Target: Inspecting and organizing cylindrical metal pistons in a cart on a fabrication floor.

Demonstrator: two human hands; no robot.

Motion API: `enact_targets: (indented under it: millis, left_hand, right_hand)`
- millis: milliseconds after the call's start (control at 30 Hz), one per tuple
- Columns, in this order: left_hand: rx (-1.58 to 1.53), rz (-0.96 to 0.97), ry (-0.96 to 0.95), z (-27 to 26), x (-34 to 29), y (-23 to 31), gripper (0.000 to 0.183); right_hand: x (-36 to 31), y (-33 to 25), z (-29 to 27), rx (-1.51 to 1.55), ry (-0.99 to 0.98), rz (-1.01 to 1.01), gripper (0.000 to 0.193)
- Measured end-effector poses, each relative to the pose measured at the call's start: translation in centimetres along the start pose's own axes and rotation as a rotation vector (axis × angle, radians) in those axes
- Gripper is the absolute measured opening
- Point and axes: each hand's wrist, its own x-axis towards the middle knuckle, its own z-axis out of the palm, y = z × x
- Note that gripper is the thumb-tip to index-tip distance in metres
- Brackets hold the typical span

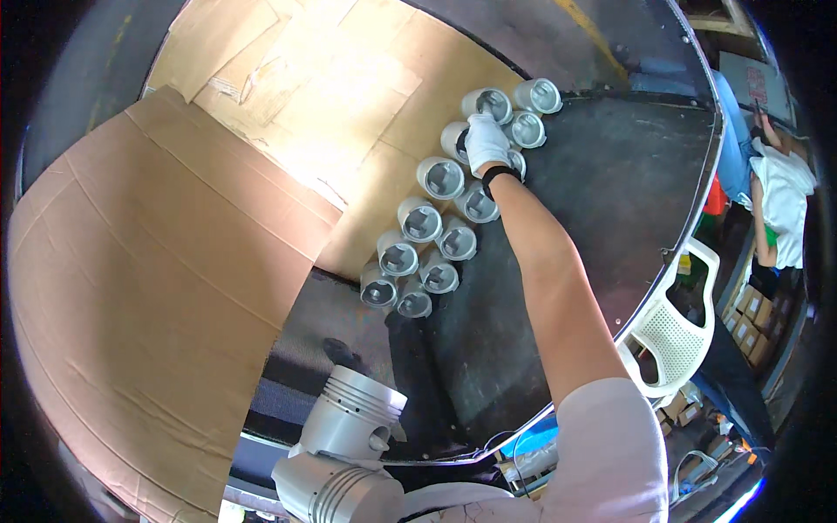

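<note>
My right hand (486, 144), in a white glove with a dark band at the wrist, reaches over two slanting rows of grey metal pistons. Its fingers are together and dip into the open end of a piston (497, 100) at the far end of the left row. Another piston (453, 139) is partly covered by the hand, and one more (517, 162) lies partly under the wrist. Close to my body, a large silver piston (353, 414) with ring grooves rests against a second piston (349, 492). My left hand is out of sight, and what supports these two is hidden.
Flat cardboard (366, 78) lies under part of the rows, on a dark table (593, 218) with a metal-edged rim. A big cardboard sheet (157, 288) covers the left side. Beyond the right edge are a white plastic chair (676, 340) and another person (776, 192).
</note>
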Motion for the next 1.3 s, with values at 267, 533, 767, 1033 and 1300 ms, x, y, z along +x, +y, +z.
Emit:
enact_targets:
  millis: [267,533,767,1033,1300]
  left_hand:
    - [-0.001,0.028,-0.113,1.1,0.5,-0.1,0.027]
    - [-0.057,0.174,-0.604,4.1,0.9,4.5,0.032]
    - [0.895,0.567,-0.248,9.4,3.9,6.6,0.026]
    - [0.819,0.963,-0.098,11.1,5.6,4.8,0.035]
    - [0.345,0.815,-0.223,6.5,2.5,4.4,0.041]
  right_hand:
    - [2.2,3.4,0.9,-0.068,0.043,0.329,0.024]
    - [-9.0,-15.7,-21.1,0.26,-0.635,-0.57,0.057]
    - [-18.1,-21.7,-28.9,0.039,-0.941,-0.807,0.041]
    - [-18.2,-17.0,-24.2,0.111,-0.801,-0.877,0.014]
    - [-5.3,-7.3,-18.6,0.263,-0.33,-0.469,0.025]
